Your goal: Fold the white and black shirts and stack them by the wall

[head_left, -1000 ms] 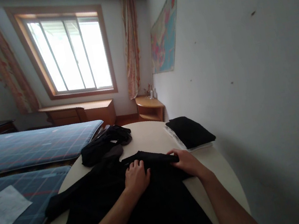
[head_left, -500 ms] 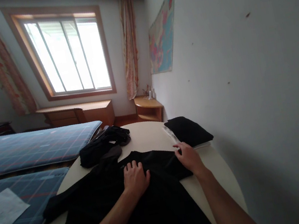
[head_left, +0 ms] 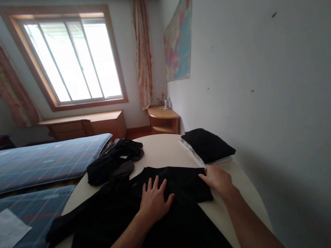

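Observation:
A black T-shirt (head_left: 178, 233) lies spread over the round cream table (head_left: 159, 146), its collar edge toward the far side. My left hand (head_left: 155, 200) rests flat on its upper chest with the fingers spread. At the end of the right sleeve, my right hand (head_left: 218, 179) pinches the sleeve's edge between thumb and fingers. Just beyond that hand sits a folded black garment (head_left: 209, 145) on top of something white, with clear plastic wrap (head_left: 191, 150) along its left side. The shirt's lower part runs out of view under my forearms.
A crumpled heap of dark clothes (head_left: 111, 161) occupies the table's far left. Beds with blue plaid mattresses (head_left: 38, 163) stand at the left, a paper sheet (head_left: 3, 238) on the nearer one. A white wall (head_left: 295, 118) closes off the right side.
My right hand has moved right and slightly nearer, pulling the sleeve out flatter. My left hand has shifted a little right, and its fingers have spread wider.

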Tool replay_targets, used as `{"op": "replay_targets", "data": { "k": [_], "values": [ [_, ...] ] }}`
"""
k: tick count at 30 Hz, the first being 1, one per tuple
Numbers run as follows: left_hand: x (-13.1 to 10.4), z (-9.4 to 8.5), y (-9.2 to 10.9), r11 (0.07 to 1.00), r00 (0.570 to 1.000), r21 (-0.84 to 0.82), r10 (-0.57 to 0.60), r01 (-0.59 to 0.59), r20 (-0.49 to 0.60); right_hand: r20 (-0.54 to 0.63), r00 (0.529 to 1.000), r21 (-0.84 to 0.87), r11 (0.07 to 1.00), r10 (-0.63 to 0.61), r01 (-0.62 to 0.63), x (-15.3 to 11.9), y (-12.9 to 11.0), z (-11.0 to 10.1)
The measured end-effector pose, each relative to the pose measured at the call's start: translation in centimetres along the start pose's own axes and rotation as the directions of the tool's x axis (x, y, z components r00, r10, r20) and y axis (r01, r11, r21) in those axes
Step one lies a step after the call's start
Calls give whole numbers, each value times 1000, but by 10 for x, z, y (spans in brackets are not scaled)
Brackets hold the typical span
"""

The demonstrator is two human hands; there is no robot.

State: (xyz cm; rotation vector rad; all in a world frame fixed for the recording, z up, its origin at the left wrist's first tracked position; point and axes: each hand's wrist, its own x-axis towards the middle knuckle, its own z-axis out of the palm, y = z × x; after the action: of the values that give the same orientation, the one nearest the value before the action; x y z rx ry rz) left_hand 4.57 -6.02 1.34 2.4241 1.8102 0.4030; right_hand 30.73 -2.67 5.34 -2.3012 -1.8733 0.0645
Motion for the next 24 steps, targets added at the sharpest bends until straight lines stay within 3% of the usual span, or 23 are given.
{"op": "replay_targets", "data": {
  "k": [6,9,12,16,20,24],
  "values": [
    [-1,-3,0,998,998,-43,54,-54,-11,-8,997,52,996,-75,75,3,0,8],
    [-2,-12,5,990,990,-65,125,-128,-59,-50,998,114,993,-23,28,5,-5,5],
    [-3,-20,11,971,973,-100,209,-218,-94,-169,985,218,976,39,-1,6,-10,-2],
    [-4,-16,12,946,954,-125,300,-300,-19,-352,936,348,925,-24,154,10,-7,-7],
    [-4,-9,8,936,942,-152,330,-317,67,-397,914,438,859,-78,264,14,-4,-5],
    [1,-8,4,938,950,-162,312,-307,6,-410,908,586,737,-89,337,9,-12,-9]
  ]
}}
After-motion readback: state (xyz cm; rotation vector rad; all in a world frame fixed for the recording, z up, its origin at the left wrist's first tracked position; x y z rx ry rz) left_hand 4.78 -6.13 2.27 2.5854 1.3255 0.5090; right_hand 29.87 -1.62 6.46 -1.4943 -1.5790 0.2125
